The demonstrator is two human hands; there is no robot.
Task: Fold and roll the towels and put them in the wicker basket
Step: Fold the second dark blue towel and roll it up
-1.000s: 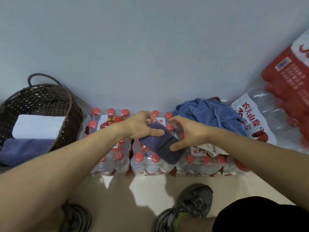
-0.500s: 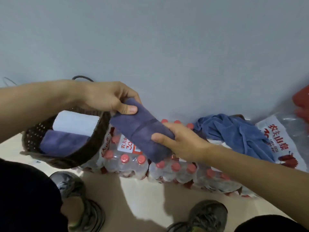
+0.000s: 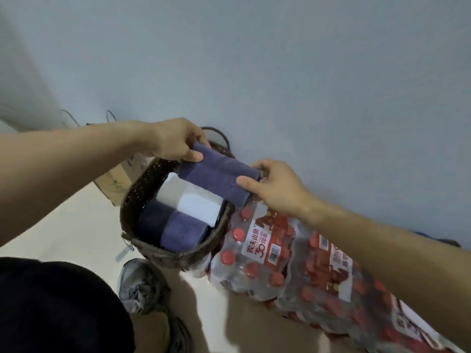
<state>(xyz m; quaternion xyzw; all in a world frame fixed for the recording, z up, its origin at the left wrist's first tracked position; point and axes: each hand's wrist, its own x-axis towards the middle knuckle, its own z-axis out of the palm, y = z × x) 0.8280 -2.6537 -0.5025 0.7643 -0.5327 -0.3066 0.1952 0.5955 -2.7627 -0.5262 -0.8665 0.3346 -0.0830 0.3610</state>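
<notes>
A rolled purple towel hangs over the far side of the dark wicker basket. My left hand pinches its left end. My right hand grips its right end with the thumb on top. Inside the basket lie a rolled white towel and, nearer to me, a rolled purple towel. The loose blue towel seen earlier is hidden behind my right arm.
Shrink-wrapped packs of red-capped water bottles stand along the wall to the right of the basket. A cardboard box sits behind the basket on the left. My shoes and dark shorts fill the lower left, on the pale floor.
Both hands have carried the rolled purple towel leftward from above the bottle packs to above the basket. The camera has turned left, so the basket is now central.
</notes>
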